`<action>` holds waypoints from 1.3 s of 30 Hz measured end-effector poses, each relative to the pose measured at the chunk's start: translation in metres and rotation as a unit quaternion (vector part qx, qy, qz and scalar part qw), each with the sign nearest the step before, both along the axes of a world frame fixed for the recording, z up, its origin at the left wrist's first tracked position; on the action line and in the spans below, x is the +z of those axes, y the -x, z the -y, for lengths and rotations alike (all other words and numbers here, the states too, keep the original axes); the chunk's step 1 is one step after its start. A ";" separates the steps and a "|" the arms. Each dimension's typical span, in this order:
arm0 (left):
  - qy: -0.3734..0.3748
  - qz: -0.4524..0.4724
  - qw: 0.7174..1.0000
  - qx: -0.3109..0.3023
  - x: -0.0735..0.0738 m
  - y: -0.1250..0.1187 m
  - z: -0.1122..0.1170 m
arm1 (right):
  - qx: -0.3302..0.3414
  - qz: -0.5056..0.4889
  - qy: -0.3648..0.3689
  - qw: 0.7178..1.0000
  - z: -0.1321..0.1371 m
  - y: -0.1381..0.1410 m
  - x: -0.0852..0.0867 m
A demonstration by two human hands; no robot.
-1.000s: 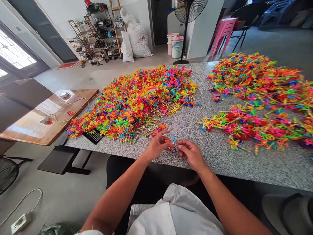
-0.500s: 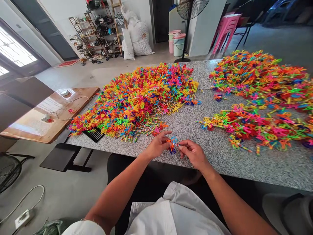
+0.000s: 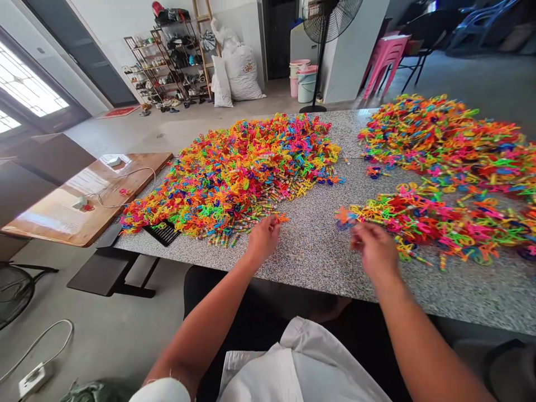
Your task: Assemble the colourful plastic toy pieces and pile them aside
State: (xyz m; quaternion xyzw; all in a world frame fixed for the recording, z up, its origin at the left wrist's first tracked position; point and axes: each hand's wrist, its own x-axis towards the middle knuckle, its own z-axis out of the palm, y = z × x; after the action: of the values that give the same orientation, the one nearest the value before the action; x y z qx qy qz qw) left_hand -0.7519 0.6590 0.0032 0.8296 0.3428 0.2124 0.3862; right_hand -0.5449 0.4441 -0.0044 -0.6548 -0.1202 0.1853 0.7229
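Note:
My left hand reaches forward to the near edge of the big heap of coloured plastic loop pieces. Its fingers are loosely bent, with the tips by an orange piece and a row of small striped tubes. My right hand is smeared by motion beside a smaller spread of the same pieces. A blurred orange and blue piece shows just beyond its fingers. I cannot tell whether the hand holds it.
The speckled stone table carries a third heap at the far right. A black comb-like tray lies under the big heap's left edge. A wooden table stands to the left, a standing fan behind.
Both hands held a small orange and blue piece together at the table's front. They have now parted: the left went forward to the big heap, the right swung right with the piece.

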 end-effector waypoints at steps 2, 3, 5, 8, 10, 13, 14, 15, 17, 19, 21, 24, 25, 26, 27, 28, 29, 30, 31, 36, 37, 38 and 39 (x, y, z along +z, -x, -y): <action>-0.131 -0.068 0.989 0.023 0.004 0.000 -0.016 | -0.091 -0.046 -0.088 0.991 -0.006 -0.025 -0.002; -0.172 -0.095 0.980 0.011 0.005 -0.001 -0.022 | -0.102 -0.064 -0.100 0.988 -0.012 -0.032 -0.002; -0.219 -0.130 0.966 -0.036 0.005 -0.005 -0.029 | -0.056 -0.069 -0.050 0.995 -0.033 -0.032 -0.004; -0.259 -0.160 0.948 -0.098 0.001 -0.011 -0.028 | 0.122 0.064 0.151 0.979 -0.081 -0.008 -0.005; -0.282 -0.171 0.935 -0.128 -0.003 -0.011 -0.023 | 0.210 0.177 0.246 0.930 -0.118 0.011 -0.005; -0.311 -0.170 0.920 -0.167 -0.007 -0.005 -0.015 | 0.257 0.255 0.278 0.889 -0.169 0.029 -0.004; -0.313 -0.167 0.918 -0.178 -0.007 -0.002 -0.013 | 0.268 0.276 0.286 0.877 -0.183 0.032 -0.003; -0.310 -0.164 0.918 -0.188 -0.008 0.001 -0.011 | 0.278 0.296 0.297 0.865 -0.196 0.035 -0.003; -0.291 -0.154 0.922 -0.205 -0.007 0.006 -0.009 | 0.287 0.325 0.323 0.841 -0.216 0.041 -0.002; -0.272 -0.138 0.927 -0.219 -0.004 0.010 -0.007 | 0.289 0.345 0.351 0.821 -0.228 0.046 -0.001; -0.259 -0.110 0.931 -0.231 -0.001 0.013 -0.005 | 0.291 0.360 0.375 0.803 -0.234 0.049 0.000; -0.230 -0.054 0.950 -0.203 0.002 0.020 -0.005 | 0.295 0.373 0.398 0.784 -0.229 0.046 0.001; -0.213 -0.032 0.962 -0.167 0.002 0.024 -0.006 | 0.294 0.376 0.404 0.780 -0.223 0.043 0.001; -0.190 -0.006 0.974 -0.120 0.001 0.028 -0.008 | 0.292 0.378 0.410 0.777 -0.215 0.040 0.001; -0.163 0.021 0.984 -0.068 0.000 0.034 -0.011 | 0.288 0.380 0.417 0.774 -0.204 0.035 0.001; -0.132 0.049 0.990 -0.020 -0.002 0.040 -0.015 | 0.283 0.381 0.426 0.770 -0.191 0.031 0.000; -0.102 0.072 0.992 0.019 -0.004 0.046 -0.019 | 0.276 0.380 0.436 0.767 -0.176 0.027 -0.002; -0.076 0.087 0.992 0.049 -0.007 0.052 -0.024 | 0.269 0.381 0.447 0.763 -0.161 0.023 -0.003; -0.057 0.093 0.991 0.074 -0.008 0.059 -0.028 | 0.262 0.385 0.457 0.758 -0.146 0.019 -0.004; -0.036 0.037 0.986 0.159 -0.012 0.082 -0.039 | 0.252 0.447 0.482 0.710 -0.101 0.022 -0.005; -0.043 0.027 0.984 0.170 -0.011 0.085 -0.040 | 0.256 0.459 0.478 0.704 -0.099 0.026 -0.004; -0.056 0.022 0.982 0.182 -0.009 0.088 -0.041 | 0.260 0.469 0.470 0.701 -0.099 0.030 -0.003; -0.077 0.022 0.977 0.196 -0.007 0.092 -0.045 | 0.262 0.478 0.462 0.700 -0.100 0.033 -0.003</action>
State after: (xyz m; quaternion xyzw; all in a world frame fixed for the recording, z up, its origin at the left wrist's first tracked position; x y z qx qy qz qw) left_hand -0.8443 0.7038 -0.0034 0.7691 0.4724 0.3277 0.2792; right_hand -0.5782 0.5437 -0.0079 -0.8491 -0.5153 0.0619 0.0978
